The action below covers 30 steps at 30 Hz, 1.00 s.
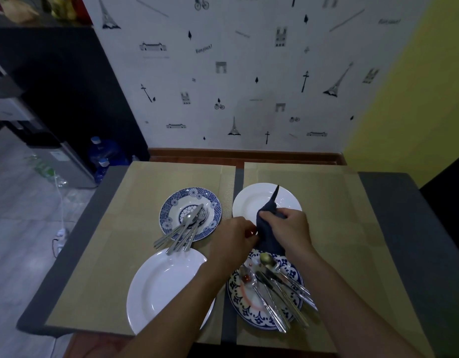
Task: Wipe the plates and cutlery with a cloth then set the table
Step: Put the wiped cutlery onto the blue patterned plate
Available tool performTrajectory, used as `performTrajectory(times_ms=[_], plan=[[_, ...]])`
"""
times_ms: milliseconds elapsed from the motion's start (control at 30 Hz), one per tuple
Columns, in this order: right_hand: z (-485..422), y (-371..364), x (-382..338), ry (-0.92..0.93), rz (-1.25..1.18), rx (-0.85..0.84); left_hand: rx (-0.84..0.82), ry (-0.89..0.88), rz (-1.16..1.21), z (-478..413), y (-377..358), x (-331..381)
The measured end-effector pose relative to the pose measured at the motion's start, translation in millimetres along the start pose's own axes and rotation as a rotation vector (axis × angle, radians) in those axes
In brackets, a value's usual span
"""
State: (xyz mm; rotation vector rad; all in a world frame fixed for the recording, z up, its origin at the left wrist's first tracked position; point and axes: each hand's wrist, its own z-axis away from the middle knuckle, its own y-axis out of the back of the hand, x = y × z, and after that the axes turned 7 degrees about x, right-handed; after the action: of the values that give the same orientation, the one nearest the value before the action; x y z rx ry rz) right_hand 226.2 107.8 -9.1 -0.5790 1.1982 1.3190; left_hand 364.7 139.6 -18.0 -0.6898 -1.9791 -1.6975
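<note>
A dark blue cloth (268,228) hangs above the table's middle, gripped by my right hand (290,226) near its top. My left hand (232,239) pinches the cloth's left edge; whether cutlery is inside it is hidden. Behind the cloth lies a white plate (251,200). A second white plate (161,288) sits at the near left. A blue patterned plate (171,202) at the far left carries several forks, spoons and a knife (187,228). Below my hands, a soiled blue patterned plate (242,301) holds several dirty pieces of cutlery (280,290).
Two beige placemats (145,182) cover the grey table (393,202), which stands against a patterned wall. To the left are a dark cabinet, water bottles (101,153) on the floor and a power strip with a cable (60,236).
</note>
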Motion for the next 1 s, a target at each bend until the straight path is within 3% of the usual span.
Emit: performTrajectory(times_ms=[200, 400, 500, 667, 900, 1000], plan=[[-10, 7, 3, 0.061, 0.048, 0.016, -0.136, -0.106, 0.088, -2, -1, 3], [-8, 16, 0, 0.124, -0.007, -0.184, 0.067, 0.287, 0.450, -20, 13, 6], [0, 18, -3, 0.139, -0.053, -0.304, -0.050, 0.328, 0.540, -37, 26, 12], [10, 22, -8, 0.091, -0.061, -0.371, -0.108, 0.335, 0.546, -47, 36, 13], [32, 26, 7, -0.005, 0.059, -0.584, 0.156, 0.462, 0.641, -50, 32, 13], [34, 19, 10, 0.019, 0.044, -0.553, 0.177, 0.449, 0.600, -49, 30, 13]])
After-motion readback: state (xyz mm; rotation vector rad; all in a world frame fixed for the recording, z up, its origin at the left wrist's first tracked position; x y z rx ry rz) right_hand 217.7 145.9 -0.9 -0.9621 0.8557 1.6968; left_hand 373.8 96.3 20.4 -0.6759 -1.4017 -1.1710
